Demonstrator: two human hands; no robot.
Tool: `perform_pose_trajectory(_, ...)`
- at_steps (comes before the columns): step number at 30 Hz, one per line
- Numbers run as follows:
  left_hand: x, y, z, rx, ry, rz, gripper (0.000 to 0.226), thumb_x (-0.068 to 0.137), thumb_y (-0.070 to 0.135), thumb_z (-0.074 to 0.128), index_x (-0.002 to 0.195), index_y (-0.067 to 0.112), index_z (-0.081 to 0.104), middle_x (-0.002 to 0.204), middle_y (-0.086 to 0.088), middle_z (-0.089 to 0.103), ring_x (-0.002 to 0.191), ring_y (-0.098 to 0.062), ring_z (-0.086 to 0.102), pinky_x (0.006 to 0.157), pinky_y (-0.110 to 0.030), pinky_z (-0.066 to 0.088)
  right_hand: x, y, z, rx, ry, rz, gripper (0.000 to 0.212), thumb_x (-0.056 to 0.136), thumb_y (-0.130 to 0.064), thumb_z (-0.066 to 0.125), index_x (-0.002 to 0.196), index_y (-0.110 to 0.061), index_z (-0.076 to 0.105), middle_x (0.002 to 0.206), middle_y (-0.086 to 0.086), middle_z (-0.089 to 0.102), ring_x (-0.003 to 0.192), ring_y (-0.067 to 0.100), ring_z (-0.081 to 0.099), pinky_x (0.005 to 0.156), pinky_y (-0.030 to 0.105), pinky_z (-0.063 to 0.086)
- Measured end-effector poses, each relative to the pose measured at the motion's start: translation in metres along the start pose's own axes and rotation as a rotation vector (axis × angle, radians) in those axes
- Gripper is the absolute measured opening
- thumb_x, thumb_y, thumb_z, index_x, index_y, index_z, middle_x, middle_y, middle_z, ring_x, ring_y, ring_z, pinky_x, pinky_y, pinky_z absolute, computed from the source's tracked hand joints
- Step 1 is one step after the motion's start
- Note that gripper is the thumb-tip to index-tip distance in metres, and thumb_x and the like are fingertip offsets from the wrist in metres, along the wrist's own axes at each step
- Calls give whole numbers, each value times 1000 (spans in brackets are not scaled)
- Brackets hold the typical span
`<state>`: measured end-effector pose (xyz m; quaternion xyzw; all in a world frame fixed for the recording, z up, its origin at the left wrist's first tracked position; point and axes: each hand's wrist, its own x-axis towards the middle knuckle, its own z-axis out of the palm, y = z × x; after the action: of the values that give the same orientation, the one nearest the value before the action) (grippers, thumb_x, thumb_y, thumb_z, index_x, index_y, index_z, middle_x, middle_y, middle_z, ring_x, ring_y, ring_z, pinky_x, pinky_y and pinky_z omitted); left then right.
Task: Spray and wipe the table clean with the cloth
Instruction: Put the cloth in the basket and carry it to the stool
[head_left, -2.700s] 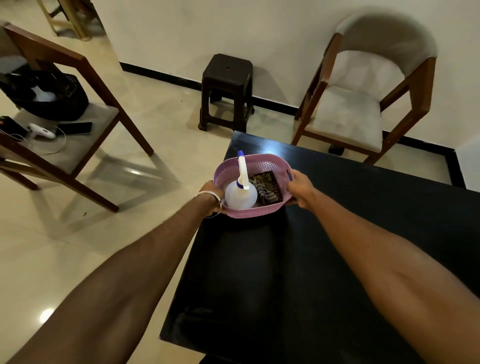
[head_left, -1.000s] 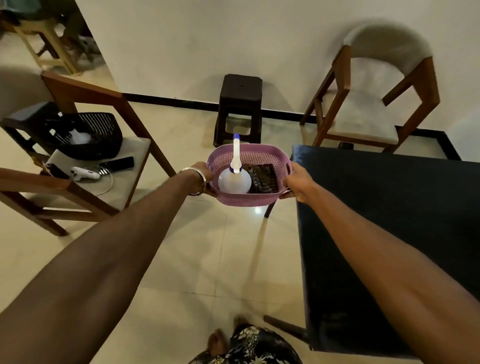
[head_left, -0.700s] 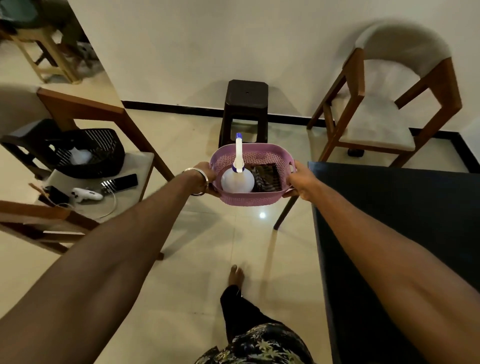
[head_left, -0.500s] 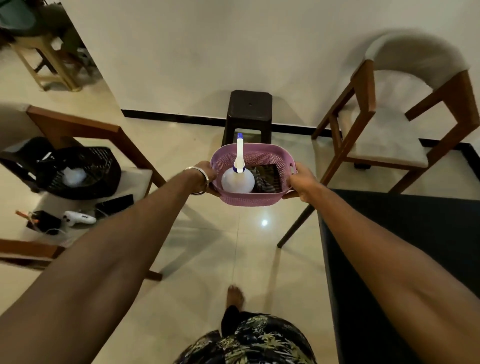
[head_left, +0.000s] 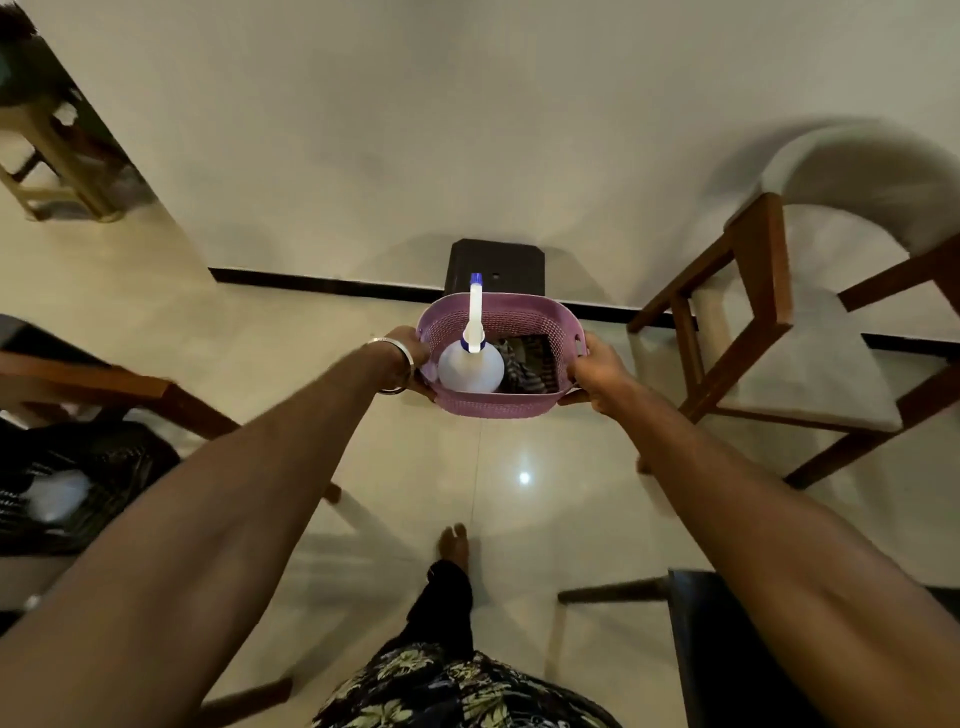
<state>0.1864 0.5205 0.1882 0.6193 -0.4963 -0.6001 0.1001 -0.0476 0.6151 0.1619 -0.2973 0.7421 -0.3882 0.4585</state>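
Above the floor, off the counter (head_left: 727, 649): basket (head_left: 498, 405), level, each hand's grip clamped on an end, left hand (head_left: 415, 358), right hand (head_left: 597, 376); level carry keeps bottle (head_left: 470, 366) upright beside cloth (head_left: 527, 364).

Dim warm indoor light; bright glare spot on glossy floor (head_left: 523, 477), soft wall shadows, motion-blurred chair (head_left: 831, 291), strong wide-angle edge distortion.

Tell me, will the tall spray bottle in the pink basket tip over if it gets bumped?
Maybe. The spray bottle has a tall thin neck, so it looks top-heavy, but its round wide bottom and the basket wall beside it should help steady it.
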Motion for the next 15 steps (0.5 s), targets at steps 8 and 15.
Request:
perform_pose_trajectory(8,143,100,-31,8,-28,-18,27,90,-11,43,109,3,57,107,-21,63,95,-44,65,82,-56,55,155,-73,4,52,-13,48,33,96,0,53,120,-22,57,109,9,68,92,30,70,63,47,62)
perform_pose_trajectory(15,257,173,-41,55,-39,-32,23,86,-10,50,105,-1,61,102,-27,67,85,-45,68,72,-58,57,277,-116,-2,41,2,109,24,96,-3,53,116,-17,55,102,8,68,80,25,70,48,35,56)
